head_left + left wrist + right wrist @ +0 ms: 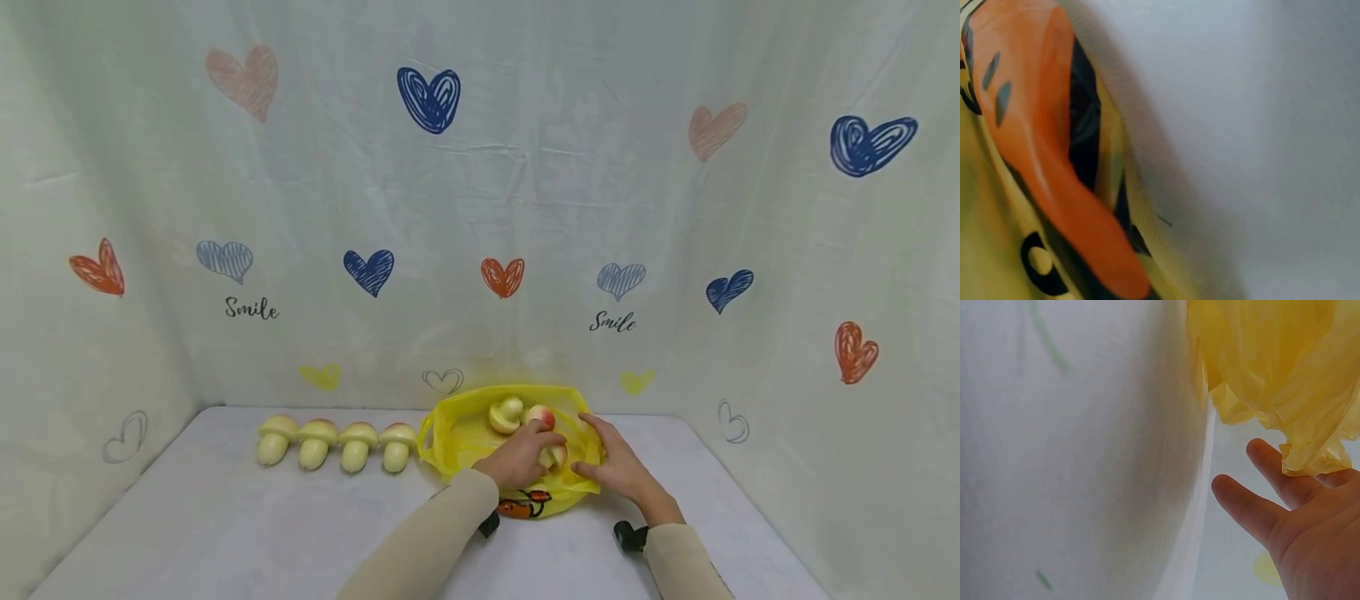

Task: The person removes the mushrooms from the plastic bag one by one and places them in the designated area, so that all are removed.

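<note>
A yellow plastic bag [465,446] lies spread with its mouth open, an orange-and-black print on its near side. Inside it are a pale mushroom [506,415] and another with a reddish cap [540,414]. My left hand [517,460] reaches into the bag and grips a third mushroom [553,457] between thumb and fingers; the left wrist view shows just the bag's print [1041,125] and white cloth. At the bag's right rim, my right hand [622,467] has thumb and fingers spread. The right wrist view has two straight fingers [1250,509] beside crumpled yellow plastic [1260,362].
Several mushrooms [356,446] with pale stems and pinkish caps stand in a row left of the bag, on the white tabletop [247,517]. A white curtain [555,208] printed with hearts closes off the back and sides.
</note>
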`<state>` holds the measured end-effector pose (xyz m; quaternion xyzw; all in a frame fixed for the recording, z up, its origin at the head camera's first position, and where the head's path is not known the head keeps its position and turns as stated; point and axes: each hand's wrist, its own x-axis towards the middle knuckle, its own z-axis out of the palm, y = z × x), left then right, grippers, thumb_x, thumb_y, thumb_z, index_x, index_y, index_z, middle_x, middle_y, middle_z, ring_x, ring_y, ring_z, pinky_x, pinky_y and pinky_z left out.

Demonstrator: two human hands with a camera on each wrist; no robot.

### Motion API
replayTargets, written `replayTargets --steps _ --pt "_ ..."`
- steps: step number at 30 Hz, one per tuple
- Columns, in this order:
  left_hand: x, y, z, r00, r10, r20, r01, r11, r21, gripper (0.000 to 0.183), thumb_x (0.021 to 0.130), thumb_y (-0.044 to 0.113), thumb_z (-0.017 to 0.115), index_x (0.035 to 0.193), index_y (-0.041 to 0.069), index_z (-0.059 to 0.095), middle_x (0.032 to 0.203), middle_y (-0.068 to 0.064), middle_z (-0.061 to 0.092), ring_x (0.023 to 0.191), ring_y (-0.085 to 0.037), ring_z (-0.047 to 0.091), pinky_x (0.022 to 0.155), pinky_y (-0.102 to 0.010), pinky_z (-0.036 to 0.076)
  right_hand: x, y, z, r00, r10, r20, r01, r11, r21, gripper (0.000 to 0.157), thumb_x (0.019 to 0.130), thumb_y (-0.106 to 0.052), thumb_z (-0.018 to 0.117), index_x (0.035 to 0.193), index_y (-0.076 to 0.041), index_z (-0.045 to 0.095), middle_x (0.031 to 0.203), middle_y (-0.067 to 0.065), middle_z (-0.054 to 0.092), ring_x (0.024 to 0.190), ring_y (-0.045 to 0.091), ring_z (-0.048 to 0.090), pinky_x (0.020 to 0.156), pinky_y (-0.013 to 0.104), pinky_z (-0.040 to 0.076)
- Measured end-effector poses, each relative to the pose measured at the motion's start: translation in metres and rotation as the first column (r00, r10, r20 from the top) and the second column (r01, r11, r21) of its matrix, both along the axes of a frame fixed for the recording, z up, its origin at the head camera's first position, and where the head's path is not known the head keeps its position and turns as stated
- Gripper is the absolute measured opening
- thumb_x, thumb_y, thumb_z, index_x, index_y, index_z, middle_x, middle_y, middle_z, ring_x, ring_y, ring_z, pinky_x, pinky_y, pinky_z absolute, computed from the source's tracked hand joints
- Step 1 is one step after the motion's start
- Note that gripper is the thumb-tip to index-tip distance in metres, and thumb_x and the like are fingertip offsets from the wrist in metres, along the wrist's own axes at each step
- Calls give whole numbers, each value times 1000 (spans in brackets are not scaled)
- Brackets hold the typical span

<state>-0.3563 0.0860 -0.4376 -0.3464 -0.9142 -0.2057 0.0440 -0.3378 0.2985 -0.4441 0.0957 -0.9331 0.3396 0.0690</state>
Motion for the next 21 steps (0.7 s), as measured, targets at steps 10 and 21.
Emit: replayTargets --steps 10,21 --pt "-3 -9 1 1000 17 20 -18 999 26 55 84 11 72 134 27 55 129 -3 44 106 -13 49 92 -28 45 -1 0 1 1000 -15 25 15 1000 5 83 77 -27 77 147 -22 32 151 14 28 133 38 32 104 61 28" --pt "-1 -22 -2 995 56 87 -66 990 125 56 83 9 72 134 25 55 133 -10 43 112 -20 48 92 -35 45 -1 1 -1 1000 -8 16 8 1000 9 83 77 -27 76 148 -21 32 151 15 28 133 38 32 105 60 27"
